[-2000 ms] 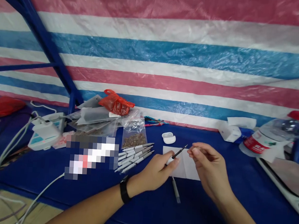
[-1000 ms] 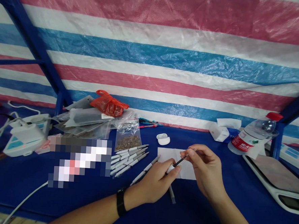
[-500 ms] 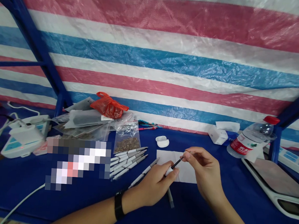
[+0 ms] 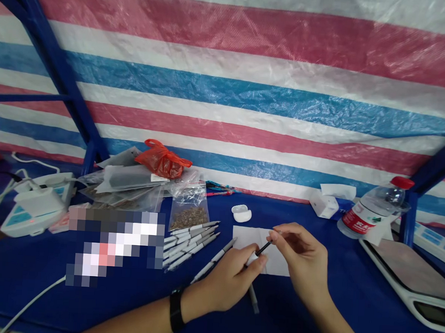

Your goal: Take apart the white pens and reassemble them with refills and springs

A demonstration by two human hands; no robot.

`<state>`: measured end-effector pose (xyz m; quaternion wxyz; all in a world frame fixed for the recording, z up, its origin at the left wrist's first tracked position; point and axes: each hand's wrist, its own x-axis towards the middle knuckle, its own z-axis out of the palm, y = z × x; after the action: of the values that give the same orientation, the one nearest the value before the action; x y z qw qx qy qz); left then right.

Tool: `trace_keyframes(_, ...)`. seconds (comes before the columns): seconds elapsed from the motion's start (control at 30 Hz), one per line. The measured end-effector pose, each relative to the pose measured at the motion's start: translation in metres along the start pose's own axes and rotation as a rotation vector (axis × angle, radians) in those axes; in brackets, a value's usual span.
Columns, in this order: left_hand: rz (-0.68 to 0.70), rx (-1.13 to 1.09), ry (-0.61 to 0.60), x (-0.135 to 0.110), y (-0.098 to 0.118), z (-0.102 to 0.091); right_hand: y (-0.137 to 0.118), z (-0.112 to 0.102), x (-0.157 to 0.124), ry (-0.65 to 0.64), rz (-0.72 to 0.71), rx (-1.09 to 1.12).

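My left hand point(image 4: 231, 277) is closed around a thin black pen refill point(image 4: 263, 248) and a grey-white pen barrel point(image 4: 217, 259) that sticks out to the left. My right hand point(image 4: 303, 264) pinches the refill's upper tip between thumb and forefinger. Both hands hover over a white sheet of paper point(image 4: 277, 260) on the blue table point(image 4: 124, 291). A grey pen part point(image 4: 252, 299) lies on the table under my left hand. A row of several white-grey pens point(image 4: 191, 237) lies just to the left.
A clear bag of small brown bits point(image 4: 189, 209), a red plastic bag point(image 4: 162, 160) and flat packets sit at the back left. A white earbud case point(image 4: 241, 214), tissue box point(image 4: 326, 203), water bottle point(image 4: 374, 208) and scale point(image 4: 408, 273) stand right. Power strips point(image 4: 31, 207) lie far left.
The camera drifted, shifting the scene slightly. My hands stayed together on the refill; my right fingers slid down nearer my left hand, so less refill shows between them.
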<state>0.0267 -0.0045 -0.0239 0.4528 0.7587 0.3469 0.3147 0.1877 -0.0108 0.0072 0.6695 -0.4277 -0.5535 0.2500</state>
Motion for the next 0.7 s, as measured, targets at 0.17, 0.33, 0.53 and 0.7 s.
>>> trace_keyframes(0.17, -0.019, -0.015, -0.018, -0.0006, 0.0008, -0.0001, 0.0009, -0.0021, 0.0005, 0.074, 0.028, 0.003)
trace_keyframes(0.33, -0.02, -0.005, -0.019, -0.001, 0.0016, 0.0002, 0.0007, -0.0038, 0.003, 0.07, 0.076, 0.048)
trace_keyframes(0.53, -0.024, -0.021, -0.012, -0.0007, 0.0038, 0.0004, 0.0005, 0.0011, 0.0006, -0.027, 0.154, 0.035)
trace_keyframes(0.7, -0.024, -0.028, -0.016, -0.0011, 0.0026, 0.001, 0.0024, 0.0011, -0.0005, -0.021, 0.187, 0.095)
